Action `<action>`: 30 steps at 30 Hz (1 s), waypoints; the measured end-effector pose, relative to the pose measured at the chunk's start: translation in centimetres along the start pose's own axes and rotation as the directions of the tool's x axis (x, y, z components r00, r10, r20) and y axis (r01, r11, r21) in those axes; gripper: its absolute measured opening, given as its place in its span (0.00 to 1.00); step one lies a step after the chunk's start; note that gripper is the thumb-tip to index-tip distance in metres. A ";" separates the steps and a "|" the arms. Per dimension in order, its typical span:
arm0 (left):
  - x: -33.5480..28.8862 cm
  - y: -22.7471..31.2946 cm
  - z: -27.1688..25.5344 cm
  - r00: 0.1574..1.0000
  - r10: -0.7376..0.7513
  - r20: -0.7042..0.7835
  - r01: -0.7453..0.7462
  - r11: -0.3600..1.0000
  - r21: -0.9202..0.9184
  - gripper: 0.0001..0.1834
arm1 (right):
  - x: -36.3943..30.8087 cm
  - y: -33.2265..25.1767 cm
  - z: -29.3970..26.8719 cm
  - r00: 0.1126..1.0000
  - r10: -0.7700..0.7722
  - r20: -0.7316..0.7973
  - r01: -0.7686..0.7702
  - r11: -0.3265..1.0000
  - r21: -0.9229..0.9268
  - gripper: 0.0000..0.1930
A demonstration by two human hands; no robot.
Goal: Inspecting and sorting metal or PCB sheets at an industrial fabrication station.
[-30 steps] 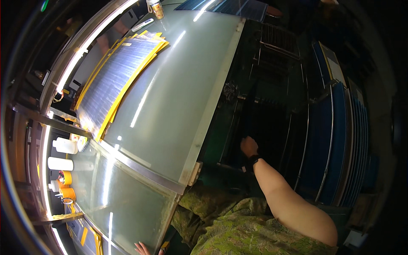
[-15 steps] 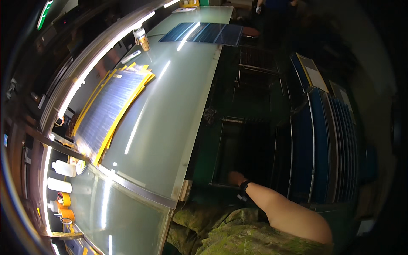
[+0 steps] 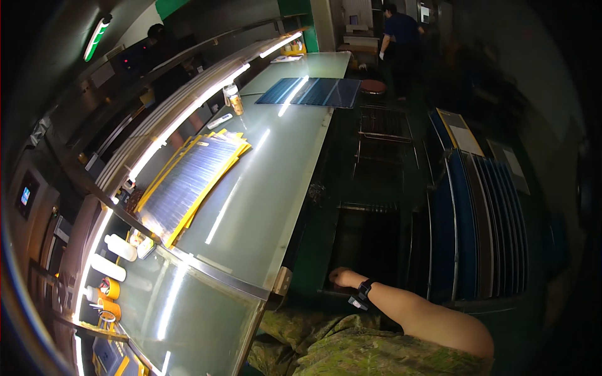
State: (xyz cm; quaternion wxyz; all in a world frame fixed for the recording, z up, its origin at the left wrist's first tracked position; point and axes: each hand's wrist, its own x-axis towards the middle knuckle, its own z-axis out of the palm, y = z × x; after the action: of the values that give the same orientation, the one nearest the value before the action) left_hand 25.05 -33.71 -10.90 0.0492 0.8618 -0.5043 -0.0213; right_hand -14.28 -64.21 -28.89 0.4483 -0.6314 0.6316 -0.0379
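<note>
My right hand [image 3: 343, 277], with a dark watch [image 3: 362, 293] on its wrist, reaches in from the lower right. Its fingers look curled beside the near edge of a dark, thin-framed rack [image 3: 338, 235]; what they close on, if anything, is lost in shadow. My left hand is out of view. Left of the rack runs a long glass-topped table [image 3: 269, 182], lit by tube lamps. Several yellow-edged sheets with a bluish striped face [image 3: 191, 182] lie on it in an uneven stack. A dark blue striped panel [image 3: 313, 92] rests across its far part.
A rack of upright blue and grey panels [image 3: 483, 219] stands at the right. White bottles [image 3: 120, 247] and orange tape rolls [image 3: 110, 308] line the table's left side. A round reddish stool [image 3: 373, 86] and a person in dark blue [image 3: 401, 31] are at the back.
My view has tilted up, so the table and racks sit lower and more of the background shows. My right hand has shifted slightly left relative to the dark rack.
</note>
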 end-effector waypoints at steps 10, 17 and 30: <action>-1.3 -0.5 0.3 0.992 0.035 -0.118 -0.039 0.999 -0.026 0.45 | -4.9 -8.3 -0.7 0.853 -0.369 0.369 0.257 0.912 0.320 0.28; -1.2 0.8 -0.8 0.995 0.011 -0.097 -0.014 0.999 -0.031 0.44 | -6.7 -9.4 5.3 0.469 -0.502 0.727 0.774 0.630 -0.064 0.49; 0.6 9.2 -18.7 0.976 0.200 0.088 0.070 0.091 -0.993 0.17 | -6.3 -11.2 5.7 0.522 -0.363 0.772 0.697 0.703 -0.141 0.53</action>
State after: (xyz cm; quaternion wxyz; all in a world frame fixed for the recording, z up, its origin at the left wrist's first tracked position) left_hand 19.00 -37.50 8.70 0.5659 0.5731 -0.3979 -0.4392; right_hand -3.47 -58.21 -22.12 0.4619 -0.8452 0.1748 0.2043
